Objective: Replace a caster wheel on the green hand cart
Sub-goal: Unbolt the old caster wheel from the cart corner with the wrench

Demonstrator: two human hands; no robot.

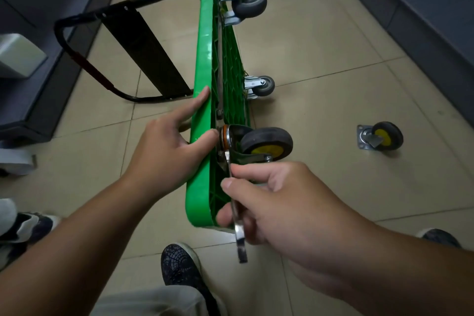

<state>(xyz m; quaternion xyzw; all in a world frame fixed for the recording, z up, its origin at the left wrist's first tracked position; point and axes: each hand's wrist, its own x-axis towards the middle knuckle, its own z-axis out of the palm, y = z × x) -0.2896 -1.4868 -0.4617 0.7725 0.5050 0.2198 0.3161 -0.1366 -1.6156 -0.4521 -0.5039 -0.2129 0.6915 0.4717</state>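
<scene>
The green hand cart (205,64) stands on its side edge on the tiled floor, underside facing right. A black caster with a yellow hub (266,142) sits at the near corner of the underside. My left hand (169,146) grips the cart's upper edge beside that caster. My right hand (279,202) is closed around a metal wrench (239,233), whose head reaches up to the caster's mounting plate. A second black-and-yellow caster (379,136) lies loose on the floor to the right.
Two grey casters (250,2) (264,86) are fixed farther along the underside. The black folded handle (102,41) juts out left. Dark cabinets line both sides of the aisle. My shoe (179,264) rests below the cart; another person's shoe (25,226) is at the left.
</scene>
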